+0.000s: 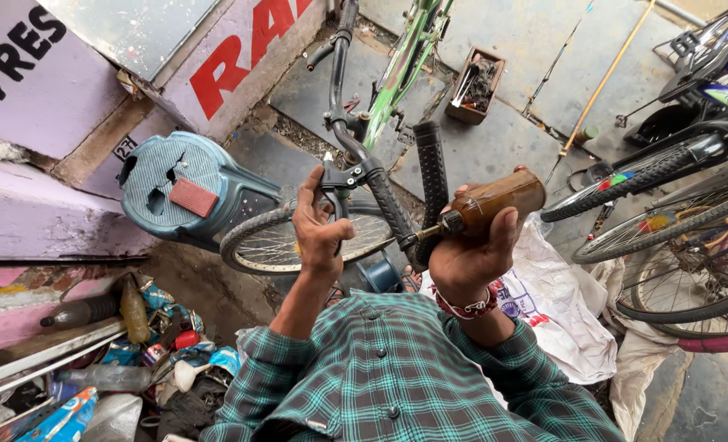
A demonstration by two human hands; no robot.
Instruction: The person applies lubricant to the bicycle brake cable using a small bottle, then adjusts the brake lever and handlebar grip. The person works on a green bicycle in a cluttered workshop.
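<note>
My right hand [470, 254] is clamped on one brown oil bottle [495, 200], its nozzle touching the near handlebar grip [393, 209]. My left hand [319, 229] closes on the brake lever [335, 176]. Two black grips show. One blue stool [184, 188] lies left; other bicycles' wheels [667, 245] right.

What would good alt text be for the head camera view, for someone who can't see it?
A person's right hand tips a brown bottle so its nozzle meets a black handlebar grip, while the left hand grasps the brake lever of a green bicycle. A blue stool lies beside it.
</note>
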